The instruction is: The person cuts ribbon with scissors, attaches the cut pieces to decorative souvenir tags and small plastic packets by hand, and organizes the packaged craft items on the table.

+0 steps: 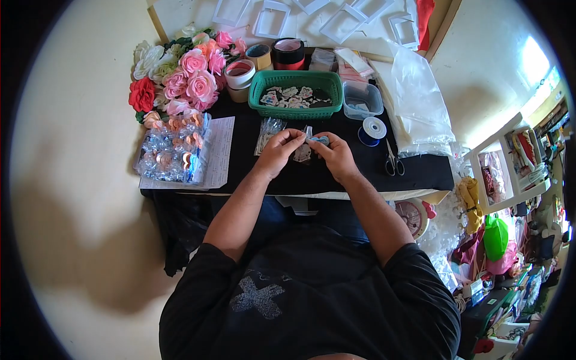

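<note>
Over the black-covered table, my left hand (278,153) and my right hand (338,159) meet with fingertips pinched close together. A small light-blue piece (321,140), perhaps a bow or ribbon, sits at my right fingertips. What my left fingertips pinch is too small to make out. Just below and between the hands is a small pale cut-out piece (302,153); whether it hangs or lies on the cloth I cannot tell. Clear plastic packets (270,129) lie behind my left hand. To the right stand a blue ribbon spool (372,131) and scissors (393,162).
A green basket (295,112) with cut-outs and a clear tub (363,108) stand behind the hands. Tape rolls (239,72), artificial flowers (186,78) and a box of wrapped items (171,150) are at left. Plastic bags (420,102) lie at right.
</note>
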### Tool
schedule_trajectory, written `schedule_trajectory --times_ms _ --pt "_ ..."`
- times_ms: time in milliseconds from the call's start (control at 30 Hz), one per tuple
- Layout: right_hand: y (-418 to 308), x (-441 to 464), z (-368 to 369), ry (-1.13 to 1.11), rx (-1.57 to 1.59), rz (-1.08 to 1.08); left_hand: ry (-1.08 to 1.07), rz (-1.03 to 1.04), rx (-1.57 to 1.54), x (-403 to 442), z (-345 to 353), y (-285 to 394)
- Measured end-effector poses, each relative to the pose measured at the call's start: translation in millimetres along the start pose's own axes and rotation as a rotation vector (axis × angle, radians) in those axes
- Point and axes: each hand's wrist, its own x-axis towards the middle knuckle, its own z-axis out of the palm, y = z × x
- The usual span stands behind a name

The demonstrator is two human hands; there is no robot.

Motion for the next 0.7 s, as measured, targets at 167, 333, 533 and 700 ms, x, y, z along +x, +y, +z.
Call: schedule_trajectory --times_ms 167,333,533,700 --pt "7 2 -3 -0.009 0.055 -0.011 -0.034 -0.011 -0.018 -1 0 0" --pt "5 3 -5 -0.059 0.166 0.025 -0.033 -0.020 -0.015 -1 0 0" --pt "5 4 -5 -0.065 0.275 0.011 -0.091 -0.014 -0.025 -1 -1 -3" --pt "6 3 -5 -0.071 0.345 -0.012 -0.075 -0.023 -0.028 -2 0 -2"
